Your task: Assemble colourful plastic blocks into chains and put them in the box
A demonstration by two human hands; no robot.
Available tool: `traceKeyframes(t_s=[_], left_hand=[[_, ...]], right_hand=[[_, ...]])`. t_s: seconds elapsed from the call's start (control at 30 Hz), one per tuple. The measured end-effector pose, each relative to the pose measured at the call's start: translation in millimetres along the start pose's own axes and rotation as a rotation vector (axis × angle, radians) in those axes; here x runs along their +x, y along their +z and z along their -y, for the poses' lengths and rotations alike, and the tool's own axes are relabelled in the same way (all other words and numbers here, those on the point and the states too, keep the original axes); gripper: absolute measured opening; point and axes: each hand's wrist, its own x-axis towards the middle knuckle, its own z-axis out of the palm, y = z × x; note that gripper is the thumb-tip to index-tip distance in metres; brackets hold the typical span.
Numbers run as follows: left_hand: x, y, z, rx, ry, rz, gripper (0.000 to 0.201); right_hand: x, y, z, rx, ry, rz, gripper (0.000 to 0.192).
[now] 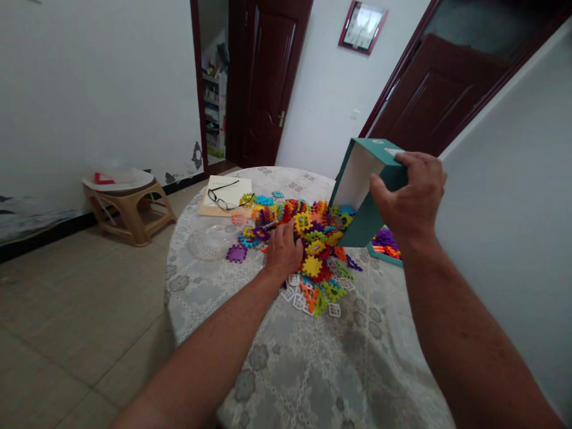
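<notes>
Holding a tipped green box [369, 223] in the right hand [413, 193], resting the left hand [285, 250] on a messy pile of colorful plastic pieces [315, 235], can't tell if gripping any

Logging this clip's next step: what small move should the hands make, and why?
Perhaps tip the green box slightly further with the right hand: its tilted mouth faces the piled plastic pieces, and some lie at its lower edge.
</notes>
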Motion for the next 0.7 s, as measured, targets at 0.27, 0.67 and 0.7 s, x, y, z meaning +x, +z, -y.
traceKeyframes(t_s=[0.27,0.67,0.7], left_hand=[[2,-0.7,1,-0.009,0.007,-0.014,0.064],[0,-3.5,-5,-0.058,0.045,-0.052,0.066],[0,-5.3,-5,-0.058,0.046,-0.070,0.064]], right_hand=[[-9,3,-3,0.006,0.017,-0.012,0.051],[-10,-30,-3,0.043,-0.071,-0.132,0.056],[-11,-29,-4,0.046,-0.068,-0.135,0.055]])
